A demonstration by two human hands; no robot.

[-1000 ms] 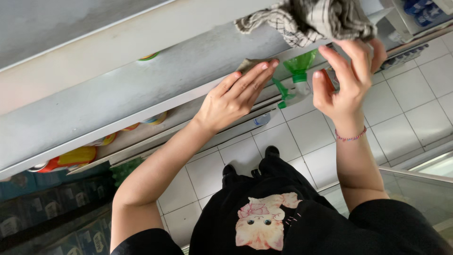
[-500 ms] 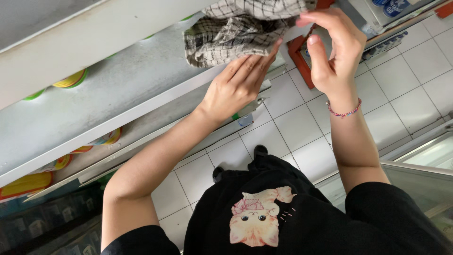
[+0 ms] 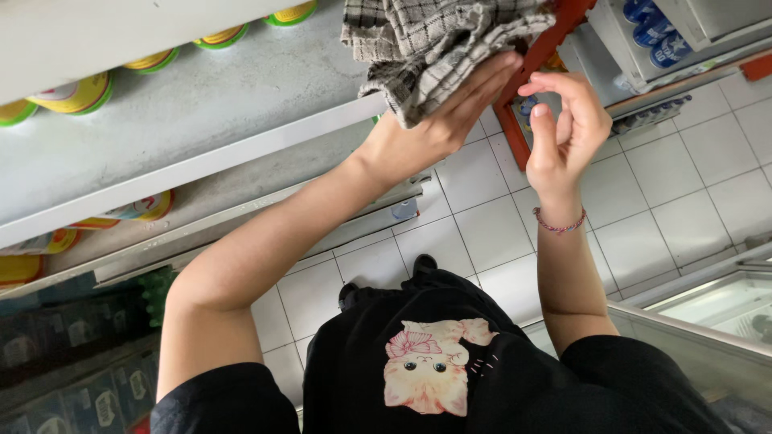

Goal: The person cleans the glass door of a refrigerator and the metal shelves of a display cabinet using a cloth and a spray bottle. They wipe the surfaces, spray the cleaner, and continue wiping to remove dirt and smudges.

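Cloth (image 3: pixel 438 48), checkered and floppy-soft, sits pressed under the flat left hand (image 3: pixel 438 120) at the grey shelf (image 3: pixel 201 120) edge, probably best bunched from the hanging corner, right hand (image 3: pixel 567 133) beside it loose, holding nothing.

A long grey metal shelf (image 3: pixel 201 120) carries a checked grey cloth (image 3: pixel 434 40) near its front edge. Round yellow, green-rimmed tubs (image 3: pixel 76 92) line its back.

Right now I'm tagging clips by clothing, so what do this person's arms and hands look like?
Both arms are bare up to short black sleeves. The right hand has a thin pink-red beaded bracelet at the wrist. The left hand shows no bracelet, ring or glove. No watch on either wrist.
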